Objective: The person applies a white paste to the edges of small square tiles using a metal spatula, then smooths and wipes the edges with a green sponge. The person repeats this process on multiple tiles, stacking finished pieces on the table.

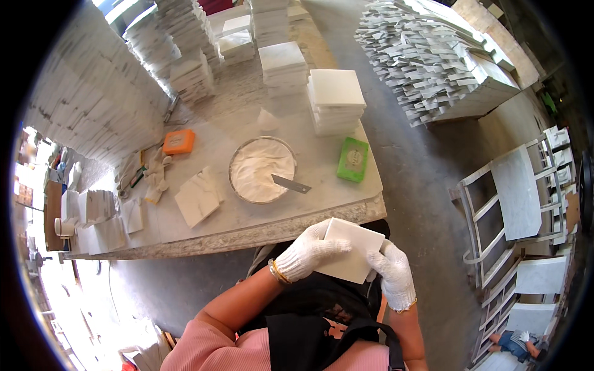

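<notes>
A square white stone tile (351,246) is held tilted in front of my body, just off the table's near edge. My left hand (307,252), in a white knitted glove, grips its left side, thumb lying across the face. On the right edge, my gloved right hand (393,272) holds the tile with curled fingers; part of them is hidden. Beyond, on the table, stands a round bowl (260,203) of white powder or paste (263,162). A flat metal scraper blade (292,183) sticks out of it toward the right. Left of the bowl lie veined tiles (198,198).
A green box (353,160) and an orange box (179,142) lie on the stone-topped table (322,185). Tile stacks (337,102) rise along its far side and left. Stone strips (427,68) are piled on the right; metal racks (489,210) hold slabs. Another person (520,345) is at lower right.
</notes>
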### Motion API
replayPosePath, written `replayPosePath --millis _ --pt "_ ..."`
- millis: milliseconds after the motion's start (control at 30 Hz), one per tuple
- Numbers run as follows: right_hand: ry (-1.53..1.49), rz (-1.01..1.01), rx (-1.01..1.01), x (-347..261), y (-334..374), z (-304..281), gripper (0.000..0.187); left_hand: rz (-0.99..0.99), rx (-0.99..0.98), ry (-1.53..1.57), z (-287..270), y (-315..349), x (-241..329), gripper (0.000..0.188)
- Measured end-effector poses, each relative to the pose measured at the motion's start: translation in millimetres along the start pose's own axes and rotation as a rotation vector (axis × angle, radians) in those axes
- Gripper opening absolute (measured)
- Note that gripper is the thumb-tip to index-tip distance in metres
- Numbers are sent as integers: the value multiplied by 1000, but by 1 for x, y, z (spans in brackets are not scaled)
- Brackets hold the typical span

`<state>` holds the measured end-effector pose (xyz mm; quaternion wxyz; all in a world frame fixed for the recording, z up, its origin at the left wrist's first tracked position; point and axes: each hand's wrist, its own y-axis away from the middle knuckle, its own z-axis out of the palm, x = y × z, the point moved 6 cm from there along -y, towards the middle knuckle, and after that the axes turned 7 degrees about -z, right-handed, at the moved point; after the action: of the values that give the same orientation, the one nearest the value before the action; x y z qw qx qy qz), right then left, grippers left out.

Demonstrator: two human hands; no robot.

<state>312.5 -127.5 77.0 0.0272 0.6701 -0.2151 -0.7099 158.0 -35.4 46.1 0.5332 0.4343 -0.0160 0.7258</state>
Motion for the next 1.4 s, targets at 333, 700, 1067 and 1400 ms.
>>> replayPosePath --millis 333,700,1067,1400 --pt "52 -231 194 -1 15 -8 37 72 50 -190 -6 -6 16 45" --pt "507 -644 196 -20 23 -7 25 190 63 -337 6 1 22 51" --pt "-61 -282 274 9 25 -22 32 131 288 33 -19 -13 19 41" --pt "-324 -143 301 25 19 -27 33 -58 -73 129 -9 -14 -21 58"
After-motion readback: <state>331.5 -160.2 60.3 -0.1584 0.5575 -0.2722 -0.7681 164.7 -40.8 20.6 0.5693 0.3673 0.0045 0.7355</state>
